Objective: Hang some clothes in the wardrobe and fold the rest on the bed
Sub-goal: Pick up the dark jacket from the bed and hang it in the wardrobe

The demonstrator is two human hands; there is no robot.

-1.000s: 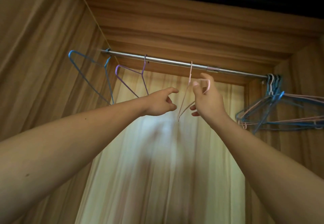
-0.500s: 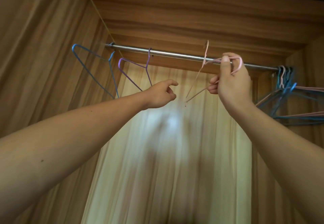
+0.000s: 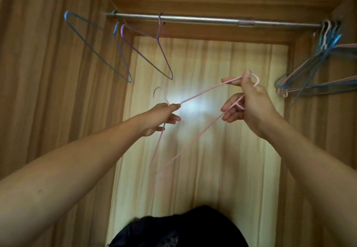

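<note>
1. Hanger [image 3: 201, 94], pink wire, sits below the rail [image 3: 193, 18], clear of it, between both hands.
2. Left hand [image 3: 162, 115] pinches its neck; right hand [image 3: 249, 99] curls round one shoulder bend.
3. Blue hanger [image 3: 96, 52] and purple hanger [image 3: 146, 55] hang at the rail's left; a bunch [image 3: 309, 72] hangs at its right; dark cloth [image 3: 179, 229] lies lowest.

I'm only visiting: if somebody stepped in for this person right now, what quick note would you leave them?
Left hand: pinches the pink hanger near its hook.
Right hand: grips one end of it.
The hanger is off the rail, held below it.
On the rail: blue hanger, purple hanger, and a bunch of hangers at the right, all bare.
Done: a hanger is in hand.
Left: dress it, hang it, fold the rest on the bed, which is not in view.
</note>
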